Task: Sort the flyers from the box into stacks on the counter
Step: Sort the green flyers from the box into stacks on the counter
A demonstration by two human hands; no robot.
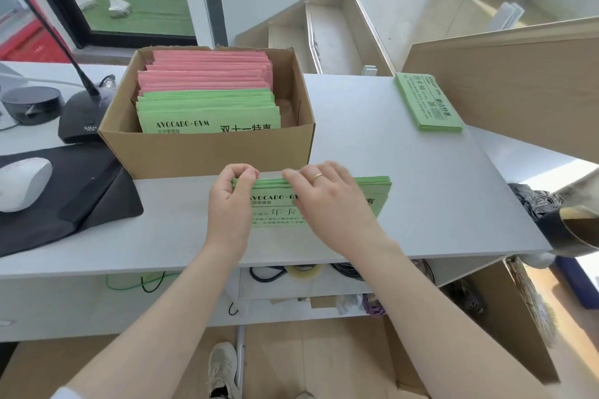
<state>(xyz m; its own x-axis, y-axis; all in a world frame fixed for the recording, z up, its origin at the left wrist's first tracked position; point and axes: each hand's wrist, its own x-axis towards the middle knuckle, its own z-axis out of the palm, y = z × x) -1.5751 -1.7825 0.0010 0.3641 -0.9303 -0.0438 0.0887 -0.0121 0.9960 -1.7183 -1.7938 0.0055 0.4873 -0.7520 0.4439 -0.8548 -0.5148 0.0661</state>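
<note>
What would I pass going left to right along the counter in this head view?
Mouse → microphone base → box → small green stack.

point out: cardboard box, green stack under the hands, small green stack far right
cardboard box (207, 152): head view, on its front wall.
green stack under the hands (379, 186): head view, on its uncovered right end.
small green stack at far right (428, 102): head view, on the printed top sheet.
</note>
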